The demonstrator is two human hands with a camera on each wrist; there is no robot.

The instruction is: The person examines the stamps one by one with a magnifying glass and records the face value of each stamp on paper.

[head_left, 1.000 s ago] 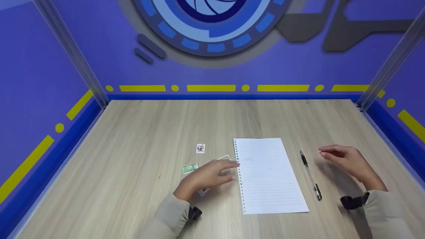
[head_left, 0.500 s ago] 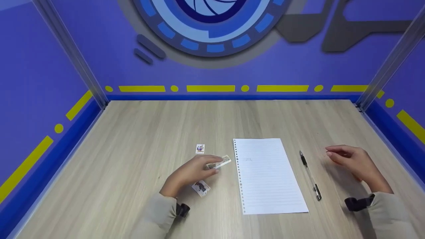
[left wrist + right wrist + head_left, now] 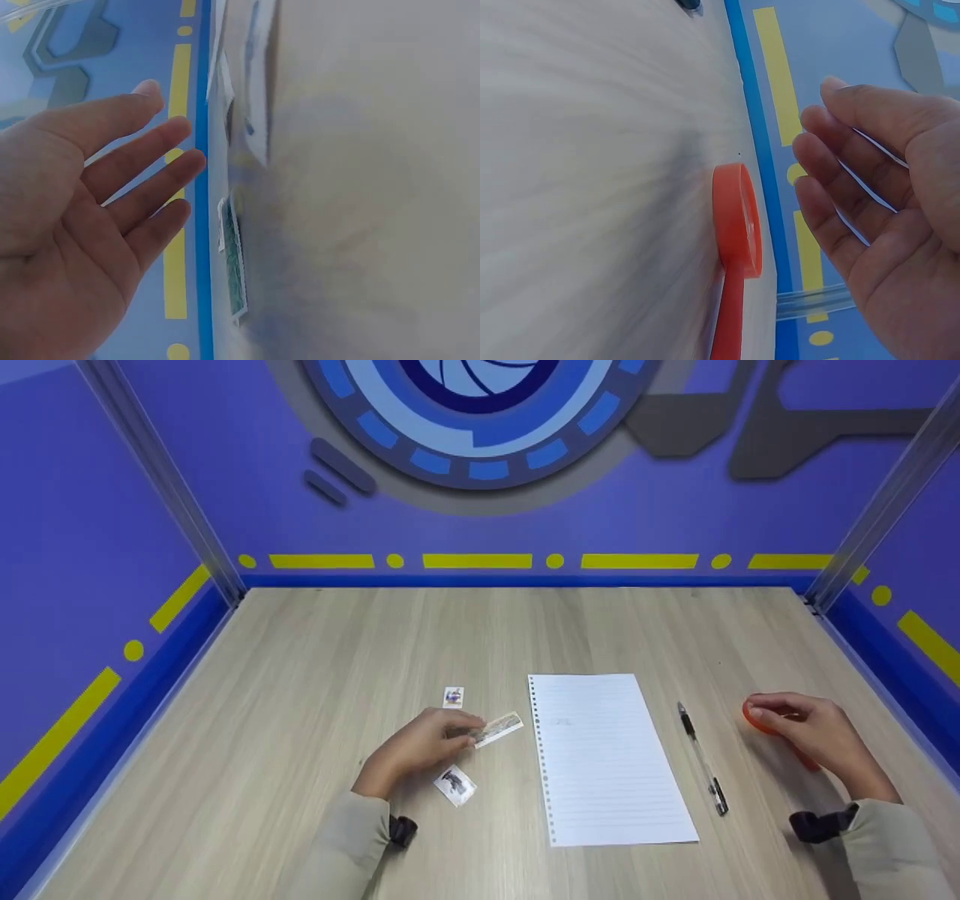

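My left hand (image 3: 416, 746) hovers over several small postage stamps, its fingers loosely bent and holding nothing. A long stamp (image 3: 499, 729) lies just beyond its fingertips; a dark-printed stamp (image 3: 455, 785) is nearer me, and a small colourful one (image 3: 453, 697) farther off. The left wrist view shows a green stamp (image 3: 235, 259) that the hand hides from the head camera. At the right, my right hand (image 3: 817, 739) hangs above a red-orange magnifying glass (image 3: 759, 718) and covers part of it. In the right wrist view the relaxed fingers are apart from the magnifying glass (image 3: 735, 221).
Between the hands lies a lined, hole-punched sheet of paper (image 3: 607, 780) with faint writing near its upper left. A clear pen (image 3: 703, 760) with black parts rests just right of it. Blue printed walls (image 3: 480, 532) enclose the wooden table (image 3: 315, 660).
My left hand has drawn back leftward from the paper's edge, uncovering the long and dark-printed stamps and covering the green one. My right hand has shifted slightly right, exposing the magnifying glass's rim.
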